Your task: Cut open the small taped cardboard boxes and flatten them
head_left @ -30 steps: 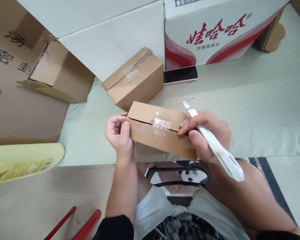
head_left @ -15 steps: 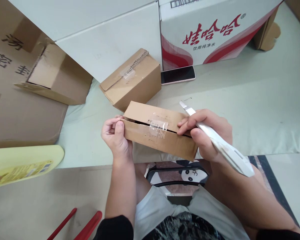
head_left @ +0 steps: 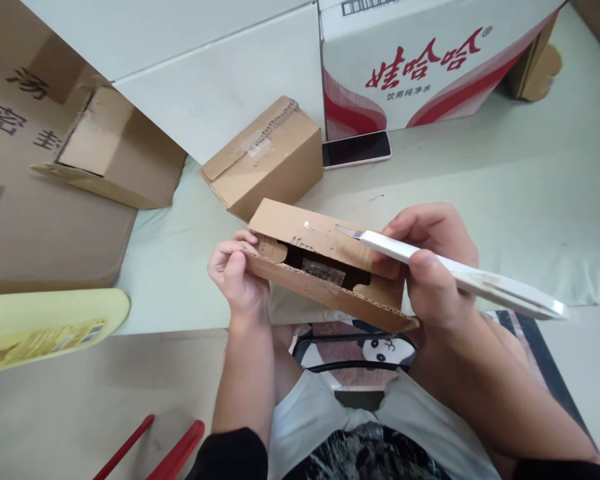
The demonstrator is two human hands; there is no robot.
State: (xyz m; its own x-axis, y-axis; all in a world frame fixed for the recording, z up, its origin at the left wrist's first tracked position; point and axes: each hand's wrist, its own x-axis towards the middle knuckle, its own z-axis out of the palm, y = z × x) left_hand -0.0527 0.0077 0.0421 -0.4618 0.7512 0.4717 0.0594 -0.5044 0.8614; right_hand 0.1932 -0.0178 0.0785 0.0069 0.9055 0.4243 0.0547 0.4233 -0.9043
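Observation:
I hold a small brown cardboard box [head_left: 325, 293] over my lap. Its two top flaps stand parted, showing a dark gap inside, with torn clear tape on the near flap. My left hand [head_left: 235, 277] grips the box's left end, fingers curled on the flap edge. My right hand [head_left: 430, 267] is closed on a white utility knife [head_left: 460, 277], whose blade tip rests on the far flap, while its fingers also press the box's right end.
Another taped brown box [head_left: 265, 157] lies just beyond, with a phone [head_left: 356, 149] beside it. A white and red printed carton [head_left: 430, 60] and a large white box [head_left: 220, 80] stand behind. Open cartons [head_left: 115, 150] sit left, a yellow object [head_left: 45, 327] near left, red handles [head_left: 175, 453] below.
The taped seam has come apart and the box's flaps have opened. My right hand turned the knife from pointing away to lying nearly flat across the far flap.

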